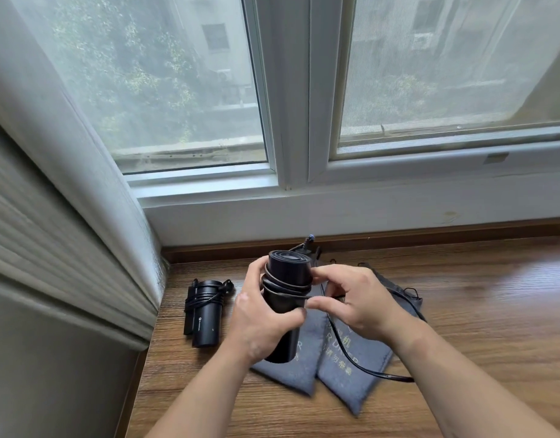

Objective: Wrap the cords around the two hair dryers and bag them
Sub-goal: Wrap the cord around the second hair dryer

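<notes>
Two grey drawstring bags [345, 387] flat on wooden sill [481, 311]. Above them, left hand [266, 324] grips upright black hair dryer [286, 273]. Right hand [351, 298] pinches its cord [343, 349], several turns wound. Second dryer [206, 314], wrapped, lies left. Window [430, 74] behind.

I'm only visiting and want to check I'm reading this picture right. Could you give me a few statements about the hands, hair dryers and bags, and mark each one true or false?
1. The left hand holds a black hair dryer. True.
2. That dryer's cord is fully wound. False: a long length trails loose over the grey bags.
3. A second hair dryer lies on the wooden ledge, with its cord wrapped round it. True.
4. Both dryers are inside the bags. False: both are outside, and the bags lie flat.
5. The right hand is empty. False: it pinches the cord.
</notes>
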